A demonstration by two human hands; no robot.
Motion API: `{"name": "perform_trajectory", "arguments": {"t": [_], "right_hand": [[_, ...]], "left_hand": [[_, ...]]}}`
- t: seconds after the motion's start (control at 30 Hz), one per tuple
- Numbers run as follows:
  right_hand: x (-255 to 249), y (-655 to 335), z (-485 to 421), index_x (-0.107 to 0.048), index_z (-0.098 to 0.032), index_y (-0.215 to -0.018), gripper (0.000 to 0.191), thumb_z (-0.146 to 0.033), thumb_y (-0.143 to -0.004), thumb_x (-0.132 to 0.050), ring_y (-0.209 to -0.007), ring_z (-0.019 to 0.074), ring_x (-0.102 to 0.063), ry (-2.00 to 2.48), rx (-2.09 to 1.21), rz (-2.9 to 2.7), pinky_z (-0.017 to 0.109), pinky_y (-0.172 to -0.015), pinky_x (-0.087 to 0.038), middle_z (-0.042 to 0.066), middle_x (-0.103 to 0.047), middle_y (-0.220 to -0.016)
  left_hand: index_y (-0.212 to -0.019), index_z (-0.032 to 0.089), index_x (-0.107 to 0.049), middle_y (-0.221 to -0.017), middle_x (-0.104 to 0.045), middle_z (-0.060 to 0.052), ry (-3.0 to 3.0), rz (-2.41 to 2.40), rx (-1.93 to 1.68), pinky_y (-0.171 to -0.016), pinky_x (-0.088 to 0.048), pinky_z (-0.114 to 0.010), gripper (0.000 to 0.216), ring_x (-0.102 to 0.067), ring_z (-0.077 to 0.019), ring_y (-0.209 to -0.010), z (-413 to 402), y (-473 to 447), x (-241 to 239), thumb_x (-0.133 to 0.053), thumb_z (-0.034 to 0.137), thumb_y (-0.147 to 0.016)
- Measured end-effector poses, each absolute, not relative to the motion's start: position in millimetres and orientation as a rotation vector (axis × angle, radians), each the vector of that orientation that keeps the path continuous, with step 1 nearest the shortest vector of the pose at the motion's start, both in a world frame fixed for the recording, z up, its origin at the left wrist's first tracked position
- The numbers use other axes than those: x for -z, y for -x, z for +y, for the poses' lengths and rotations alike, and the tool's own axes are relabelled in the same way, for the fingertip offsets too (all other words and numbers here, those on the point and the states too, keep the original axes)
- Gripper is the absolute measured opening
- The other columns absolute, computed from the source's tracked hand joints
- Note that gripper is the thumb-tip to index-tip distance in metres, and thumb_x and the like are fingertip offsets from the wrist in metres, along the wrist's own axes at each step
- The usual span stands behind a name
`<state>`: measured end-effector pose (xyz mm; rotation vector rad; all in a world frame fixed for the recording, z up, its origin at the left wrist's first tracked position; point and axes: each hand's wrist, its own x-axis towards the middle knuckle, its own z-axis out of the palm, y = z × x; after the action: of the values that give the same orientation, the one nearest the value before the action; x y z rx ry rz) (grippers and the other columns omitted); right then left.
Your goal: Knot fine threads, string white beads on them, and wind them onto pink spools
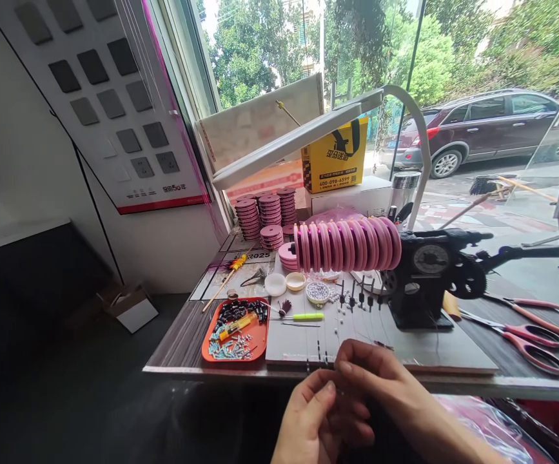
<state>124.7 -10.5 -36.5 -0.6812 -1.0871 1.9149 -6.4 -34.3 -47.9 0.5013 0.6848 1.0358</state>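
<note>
My left hand (311,419) and my right hand (380,383) meet just below the near edge of the table, fingertips pinched together on something too small to name, perhaps thin line. Thin lines run across the white work board (366,335) toward a black hand-crank winder (424,277). A row of pink spools (347,245) sits on the winder's shaft. Small black weights (356,298) stand on the board in front of the spools.
An orange tray (235,330) of small beads and tubes lies left of the board. Little dishes (294,281), a green pen (308,316), stacked pink spools (267,216), a white desk lamp (298,138), a yellow box (334,158) and red scissors (533,345) surround it.
</note>
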Motion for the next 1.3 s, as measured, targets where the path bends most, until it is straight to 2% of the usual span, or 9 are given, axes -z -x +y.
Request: {"name": "perform_trajectory", "arguments": {"t": [0.17, 0.43, 1.0, 1.1, 1.2, 1.3], "right_hand": [[41, -122, -11, -0.047, -0.015, -0.071, 0.032, -0.044, -0.076, -0.060, -0.039, 0.0055, -0.044, 0.631, -1.920, -1.042, 0.017, -0.041, -0.034, -0.006, -0.046, -0.048], [42, -121, -12, -0.047, -0.015, -0.071, 0.031, -0.042, -0.075, -0.062, -0.038, 0.0051, -0.045, 0.614, -1.945, -1.000, 0.016, -0.040, -0.033, -0.006, -0.046, -0.046], [42, -120, -9, -0.048, -0.016, -0.069, 0.033, -0.046, -0.071, -0.061, -0.037, 0.0066, -0.042, 0.684, -1.922, -1.086, 0.018, -0.040, -0.032, -0.006, -0.044, -0.045], [31, -130, -1, -0.053, -0.016, -0.078, 0.032, -0.048, -0.072, -0.058, -0.042, 0.0076, -0.040, 0.830, -1.666, -1.217, 0.019, -0.042, -0.031, -0.006, -0.043, -0.049], [16, -141, 18, -0.057, -0.016, -0.095, 0.035, -0.045, -0.076, -0.051, -0.048, 0.0103, -0.037, 1.116, -1.051, -1.353, 0.022, -0.047, -0.031, -0.004, -0.043, -0.055], [5, -142, 38, -0.058, -0.014, -0.105, 0.039, -0.040, -0.079, -0.045, -0.048, 0.0129, -0.036, 1.298, -0.624, -1.538, 0.025, -0.050, -0.030, -0.004, -0.043, -0.050]], "left_hand": [[-0.080, 0.009, -0.065, -0.057, -0.068, -0.007, -0.470, 0.735, -1.041, -0.050, -0.048, -0.023, 0.014, -0.061, -0.0129, -0.046, -33, 5, 46, -0.066, 0.021, -0.072], [-0.075, 0.009, -0.066, -0.053, -0.067, -0.006, -0.483, 0.745, -1.023, -0.045, -0.046, -0.019, 0.023, -0.060, -0.0116, -0.041, -30, 5, 44, -0.074, 0.026, -0.063], [-0.072, 0.010, -0.065, -0.053, -0.067, -0.006, -0.495, 0.739, -1.033, -0.044, -0.044, -0.018, 0.019, -0.059, -0.0109, -0.041, -29, 6, 45, -0.073, 0.024, -0.062], [-0.068, 0.013, -0.059, -0.053, -0.067, -0.005, -0.506, 0.775, -1.040, -0.044, -0.042, -0.019, 0.023, -0.059, -0.0121, -0.041, -28, 5, 43, -0.075, 0.027, -0.059], [-0.068, 0.016, -0.053, -0.055, -0.068, -0.005, -0.655, 0.904, -1.104, -0.051, -0.044, -0.023, 0.025, -0.060, -0.0136, -0.046, -27, 1, 44, -0.072, 0.033, -0.063], [-0.091, 0.016, -0.055, -0.064, -0.071, -0.007, -1.021, 1.139, -1.201, -0.066, -0.047, -0.029, 0.029, -0.063, -0.0174, -0.061, -28, -2, 43, -0.062, 0.037, -0.072]]}}
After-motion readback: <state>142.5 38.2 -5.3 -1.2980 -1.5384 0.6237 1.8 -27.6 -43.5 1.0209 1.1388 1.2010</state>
